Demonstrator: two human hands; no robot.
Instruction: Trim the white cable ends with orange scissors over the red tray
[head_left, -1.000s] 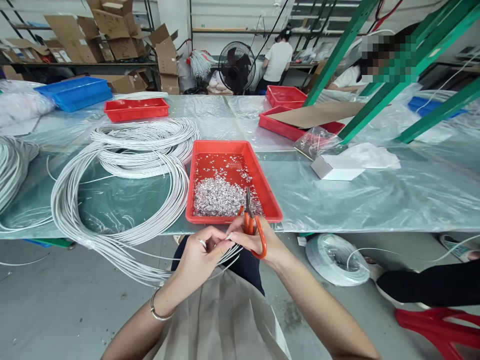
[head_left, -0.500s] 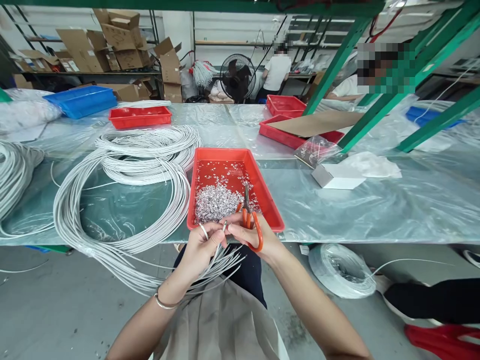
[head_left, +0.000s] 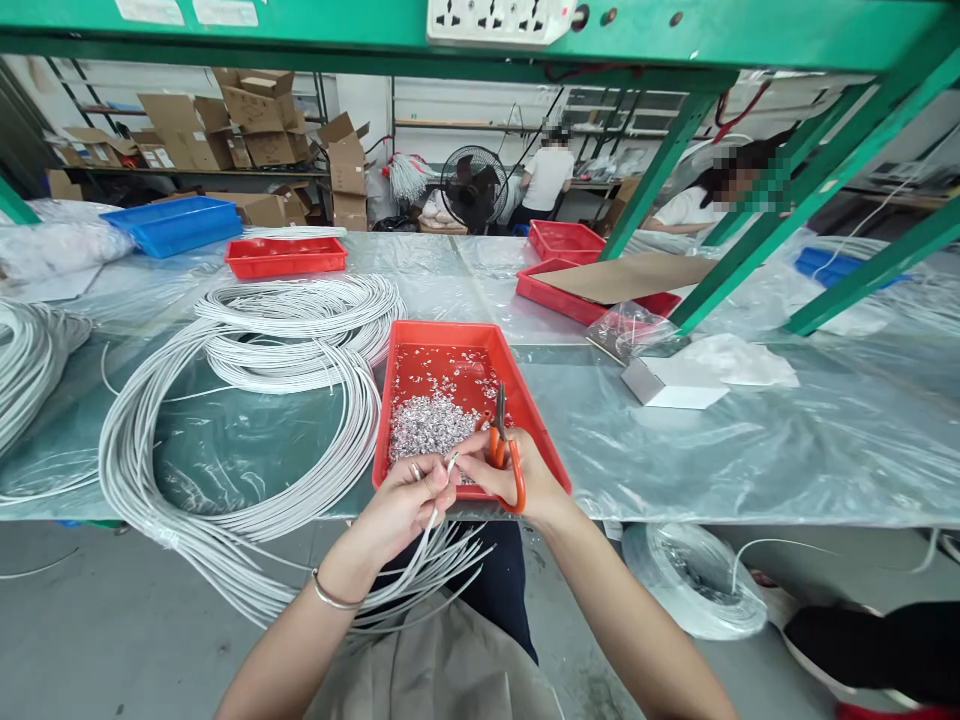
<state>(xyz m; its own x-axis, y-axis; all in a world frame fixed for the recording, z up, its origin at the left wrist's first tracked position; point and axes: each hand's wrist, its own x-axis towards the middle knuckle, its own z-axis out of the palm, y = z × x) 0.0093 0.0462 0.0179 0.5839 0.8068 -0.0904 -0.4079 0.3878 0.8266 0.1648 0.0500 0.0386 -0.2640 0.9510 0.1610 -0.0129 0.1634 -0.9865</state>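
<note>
At the far left, a coil of white cable [head_left: 34,370] is cut off by the edge of the view. Next to it on the table [head_left: 675,470] lies a large coil [head_left: 124,430], with another coil [head_left: 300,312] just behind it. The large coil's loose ends [head_left: 450,560] hang over the table's near edge, below the hands and in front of the person's lap.

The left hand [head_left: 409,505], with a ring on one finger and a bracelet [head_left: 334,592] at the wrist, pinches one white cable [head_left: 427,537] close to its end. The cable rises from below through these fingers, and its tip shows in the small space between the two hands.

Beyond them sits a red tray [head_left: 536,420] holding a heap of small silvery bits [head_left: 427,425]; the hands are at its near edge. The right hand [head_left: 517,480] holds scissors [head_left: 497,447] by their orange handles, blades pointing away over the tray, while its thumb and forefinger close in at the cable's tip; whether they grip it cannot be told. Farther right stand a white box [head_left: 671,385] and, on the floor, a wrapped coil [head_left: 694,580].
</note>
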